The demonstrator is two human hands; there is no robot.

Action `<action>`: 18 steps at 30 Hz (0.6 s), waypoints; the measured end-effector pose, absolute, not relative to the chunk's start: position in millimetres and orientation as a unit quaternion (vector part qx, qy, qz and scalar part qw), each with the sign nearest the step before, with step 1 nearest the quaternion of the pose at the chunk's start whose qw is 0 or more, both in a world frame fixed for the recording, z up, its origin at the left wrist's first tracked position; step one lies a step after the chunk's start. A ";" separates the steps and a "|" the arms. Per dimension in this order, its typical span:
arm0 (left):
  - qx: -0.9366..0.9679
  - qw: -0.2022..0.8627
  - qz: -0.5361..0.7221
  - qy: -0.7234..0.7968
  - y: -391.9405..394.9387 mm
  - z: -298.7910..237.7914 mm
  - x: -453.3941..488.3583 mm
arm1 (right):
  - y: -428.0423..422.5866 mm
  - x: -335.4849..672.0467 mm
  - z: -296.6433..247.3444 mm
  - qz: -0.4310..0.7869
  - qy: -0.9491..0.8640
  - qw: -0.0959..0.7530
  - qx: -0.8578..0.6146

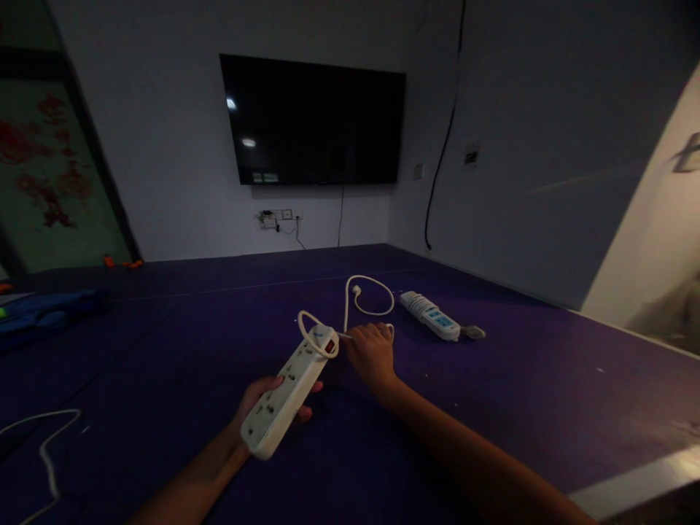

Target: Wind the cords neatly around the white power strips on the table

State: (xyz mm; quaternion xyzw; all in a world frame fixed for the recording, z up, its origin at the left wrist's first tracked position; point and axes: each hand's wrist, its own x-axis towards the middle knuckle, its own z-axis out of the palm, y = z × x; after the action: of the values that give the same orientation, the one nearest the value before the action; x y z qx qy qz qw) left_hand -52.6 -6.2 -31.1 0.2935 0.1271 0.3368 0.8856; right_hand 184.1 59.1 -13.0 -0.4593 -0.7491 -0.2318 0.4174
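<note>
My left hand (257,405) grips a white power strip (289,390) from below, holding it tilted above the purple floor. Its red switch sits at the far end. The strip's white cord (365,286) loops out past that end and curls across the floor, ending in a plug. My right hand (372,354) is closed on the cord just beside the strip's far end, fingers pinched round it. A second white power strip (431,316) with a blue label and its cord wound round it lies on the floor a little beyond my right hand.
A dark television (314,120) hangs on the far wall above wall sockets (276,216). A black cable (444,138) runs down the right wall. Blue items (47,310) lie at the left, and another white cord (47,437) at the lower left.
</note>
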 end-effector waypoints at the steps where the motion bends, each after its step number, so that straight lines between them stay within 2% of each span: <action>1: 0.299 0.888 0.323 0.131 -5.1 -31.5 -53.9 | 60.2 185.5 -12.0 -0.229 -0.733 0.430 -0.475; 5: 0.305 0.881 0.334 0.140 -6.7 -29.5 -53.7 | 64.3 190.7 -8.0 -0.199 -0.666 0.479 -0.536; 10: 0.276 0.780 0.520 0.215 -18.4 -14.3 -37.7 | 65.3 193.7 -4.9 -0.141 -0.598 0.518 -0.595; 13: 0.252 0.701 0.609 0.274 -21.0 -6.6 -27.7 | 64.3 193.8 -4.6 -0.125 -0.590 0.528 -0.597; 18: 0.213 0.649 0.644 0.343 -15.3 -6.9 -22.9 | 62.2 190.3 -7.4 -0.130 -0.623 0.533 -0.557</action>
State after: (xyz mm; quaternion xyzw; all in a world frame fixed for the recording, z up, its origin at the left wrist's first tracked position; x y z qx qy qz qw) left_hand -22.9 -15.3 -6.9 0.2132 0.3429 0.6444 0.6494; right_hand 190.3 62.2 -7.4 -0.5574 -0.6234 -0.1303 0.5327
